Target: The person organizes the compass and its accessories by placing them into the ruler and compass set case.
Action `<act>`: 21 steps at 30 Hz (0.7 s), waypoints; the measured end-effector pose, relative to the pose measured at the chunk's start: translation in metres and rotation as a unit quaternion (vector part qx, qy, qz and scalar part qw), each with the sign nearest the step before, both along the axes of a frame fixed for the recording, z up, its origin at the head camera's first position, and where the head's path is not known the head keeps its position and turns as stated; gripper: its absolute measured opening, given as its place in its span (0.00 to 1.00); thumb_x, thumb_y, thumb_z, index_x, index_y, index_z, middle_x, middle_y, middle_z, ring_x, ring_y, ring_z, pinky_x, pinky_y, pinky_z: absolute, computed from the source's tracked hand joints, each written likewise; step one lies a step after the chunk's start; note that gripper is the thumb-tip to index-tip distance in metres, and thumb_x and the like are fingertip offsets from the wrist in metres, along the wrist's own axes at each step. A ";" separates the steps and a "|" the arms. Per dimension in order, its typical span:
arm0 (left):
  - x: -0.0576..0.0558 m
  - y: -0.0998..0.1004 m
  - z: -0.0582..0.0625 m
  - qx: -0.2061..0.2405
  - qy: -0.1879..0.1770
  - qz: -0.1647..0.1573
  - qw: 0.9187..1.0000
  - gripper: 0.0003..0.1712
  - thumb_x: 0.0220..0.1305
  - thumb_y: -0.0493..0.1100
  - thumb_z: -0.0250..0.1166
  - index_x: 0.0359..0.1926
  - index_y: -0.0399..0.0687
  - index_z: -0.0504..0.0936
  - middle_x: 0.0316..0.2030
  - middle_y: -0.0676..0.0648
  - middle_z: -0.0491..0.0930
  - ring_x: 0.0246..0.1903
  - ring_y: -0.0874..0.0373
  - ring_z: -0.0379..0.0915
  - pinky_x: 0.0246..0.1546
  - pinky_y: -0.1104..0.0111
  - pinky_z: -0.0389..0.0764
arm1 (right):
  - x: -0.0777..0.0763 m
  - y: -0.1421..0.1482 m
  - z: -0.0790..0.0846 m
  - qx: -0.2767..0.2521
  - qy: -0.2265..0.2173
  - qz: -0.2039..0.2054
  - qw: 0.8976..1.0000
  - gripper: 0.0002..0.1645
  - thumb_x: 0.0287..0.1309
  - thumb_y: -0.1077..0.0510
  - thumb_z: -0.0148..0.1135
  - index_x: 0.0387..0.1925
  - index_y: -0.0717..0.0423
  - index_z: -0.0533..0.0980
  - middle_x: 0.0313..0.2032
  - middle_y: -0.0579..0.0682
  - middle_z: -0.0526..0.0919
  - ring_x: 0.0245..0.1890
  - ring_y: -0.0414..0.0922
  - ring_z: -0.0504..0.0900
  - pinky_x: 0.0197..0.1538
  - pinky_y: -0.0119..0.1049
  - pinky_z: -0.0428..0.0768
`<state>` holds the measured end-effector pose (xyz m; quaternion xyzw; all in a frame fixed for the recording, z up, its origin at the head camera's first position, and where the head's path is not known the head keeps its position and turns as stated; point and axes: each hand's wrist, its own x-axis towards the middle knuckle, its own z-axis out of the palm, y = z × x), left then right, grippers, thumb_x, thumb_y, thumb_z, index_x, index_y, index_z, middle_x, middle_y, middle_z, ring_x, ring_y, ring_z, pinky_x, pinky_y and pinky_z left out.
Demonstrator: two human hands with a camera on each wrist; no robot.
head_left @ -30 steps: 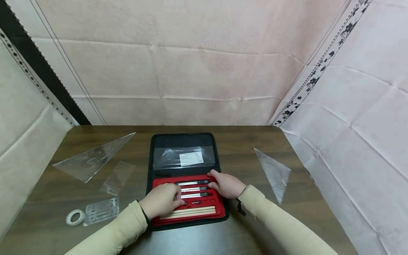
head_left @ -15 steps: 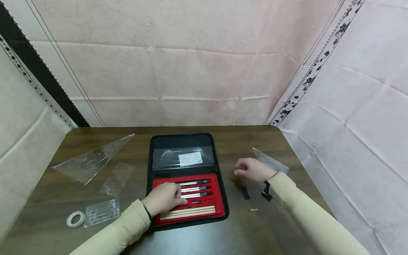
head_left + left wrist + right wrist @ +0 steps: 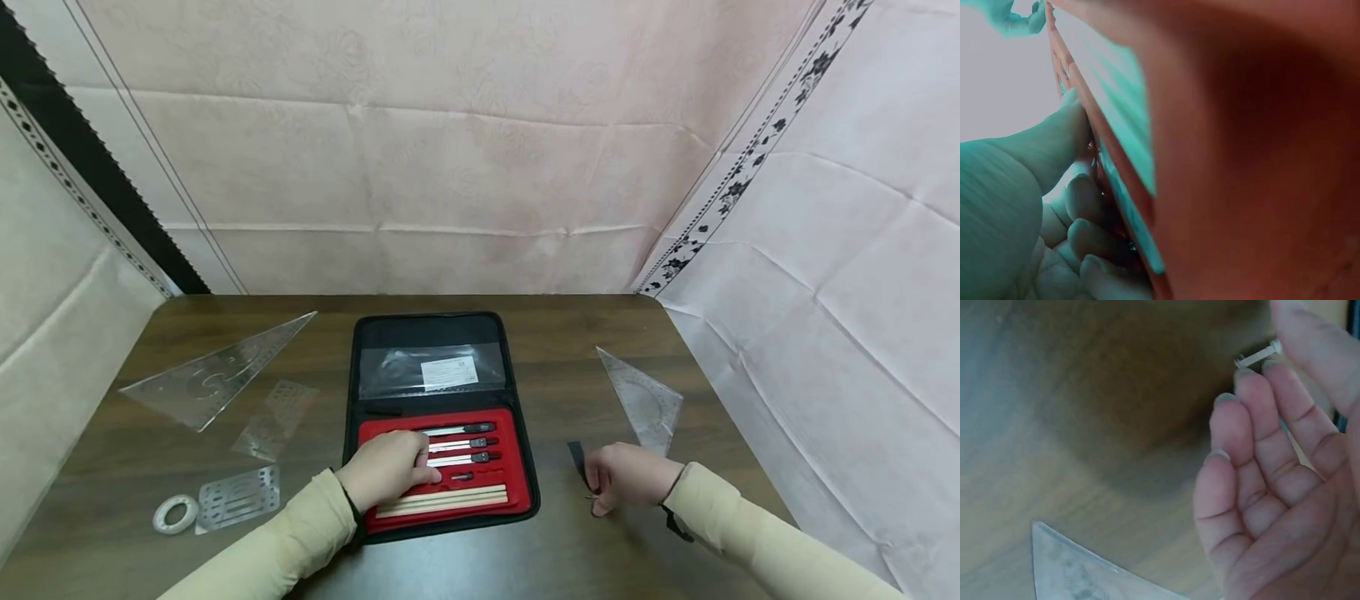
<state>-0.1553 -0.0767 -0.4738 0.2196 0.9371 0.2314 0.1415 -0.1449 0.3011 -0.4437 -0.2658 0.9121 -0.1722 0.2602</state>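
- Fingers (image 3: 1255,403) of your right hand (image 3: 628,477) bend beside a small pale piece (image 3: 1257,355); cannot tell if pinched.
- Piece sits near the black strip (image 3: 576,455).
- Your left hand (image 3: 384,469) rests curled on the red tray (image 3: 513,471); grip unclear.

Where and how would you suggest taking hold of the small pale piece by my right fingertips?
Probably pinch the small pale piece across its slim middle, from above, with thumb and forefinger of the right hand: it is narrow, and the tabletop seems to lie beneath.
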 end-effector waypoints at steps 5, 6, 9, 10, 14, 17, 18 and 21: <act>-0.001 -0.002 0.001 0.000 0.010 -0.001 1.000 0.21 0.56 0.56 0.71 0.20 0.55 0.69 0.14 0.54 0.67 0.17 0.60 0.63 0.20 0.67 0.62 | 0.002 -0.003 0.000 0.024 0.025 0.009 0.999 0.15 0.43 0.56 0.76 0.20 0.44 0.74 0.18 0.34 0.73 0.18 0.32 0.69 0.24 0.31 0.70; -0.001 -0.002 0.001 0.001 0.010 0.000 1.000 0.21 0.56 0.56 0.71 0.20 0.54 0.69 0.14 0.54 0.67 0.17 0.60 0.63 0.20 0.67 0.62 | 0.002 -0.004 0.001 0.024 0.029 0.012 0.999 0.14 0.44 0.57 0.76 0.19 0.44 0.75 0.17 0.34 0.73 0.18 0.32 0.69 0.23 0.31 0.70; -0.001 -0.002 0.002 0.001 0.010 0.001 1.000 0.21 0.56 0.56 0.71 0.20 0.54 0.69 0.14 0.54 0.67 0.17 0.59 0.63 0.20 0.67 0.61 | 0.001 -0.005 0.001 0.025 0.042 0.025 0.998 0.13 0.46 0.58 0.75 0.19 0.45 0.76 0.17 0.34 0.73 0.18 0.31 0.69 0.24 0.30 0.70; -0.001 -0.002 0.002 0.001 0.010 0.002 1.000 0.21 0.56 0.56 0.71 0.20 0.54 0.69 0.14 0.54 0.67 0.17 0.60 0.63 0.20 0.67 0.61 | 0.001 -0.006 0.001 0.027 0.046 0.029 0.998 0.13 0.46 0.58 0.75 0.19 0.45 0.76 0.18 0.33 0.73 0.18 0.31 0.69 0.24 0.30 0.71; 0.001 -0.003 0.002 0.004 0.017 0.006 1.000 0.22 0.56 0.55 0.71 0.19 0.54 0.69 0.13 0.54 0.67 0.16 0.60 0.62 0.20 0.67 0.60 | 0.000 -0.005 -0.001 0.033 0.051 0.038 0.997 0.10 0.50 0.58 0.72 0.21 0.45 0.78 0.19 0.33 0.73 0.19 0.31 0.70 0.25 0.30 0.72; 0.005 -0.003 0.002 0.010 0.026 0.010 1.000 0.22 0.56 0.55 0.71 0.19 0.54 0.69 0.13 0.54 0.66 0.16 0.60 0.61 0.20 0.67 0.61 | 0.000 -0.005 -0.002 0.034 0.048 0.044 0.997 0.08 0.50 0.58 0.70 0.21 0.46 0.78 0.20 0.33 0.74 0.19 0.31 0.71 0.25 0.30 0.72; 0.007 -0.003 0.002 0.012 0.029 0.010 0.999 0.22 0.56 0.54 0.71 0.19 0.54 0.69 0.13 0.54 0.66 0.16 0.60 0.61 0.20 0.67 0.62 | 0.000 -0.005 -0.003 0.033 0.050 0.046 0.997 0.08 0.50 0.58 0.69 0.21 0.46 0.78 0.20 0.33 0.73 0.19 0.30 0.71 0.25 0.30 0.73; 0.012 -0.005 0.004 0.015 0.029 0.008 0.999 0.21 0.57 0.53 0.71 0.20 0.54 0.69 0.15 0.55 0.66 0.18 0.61 0.61 0.22 0.67 0.64 | -0.002 -0.006 -0.001 0.012 0.053 0.042 0.998 0.08 0.51 0.61 0.66 0.21 0.47 0.77 0.19 0.33 0.73 0.19 0.30 0.69 0.24 0.29 0.71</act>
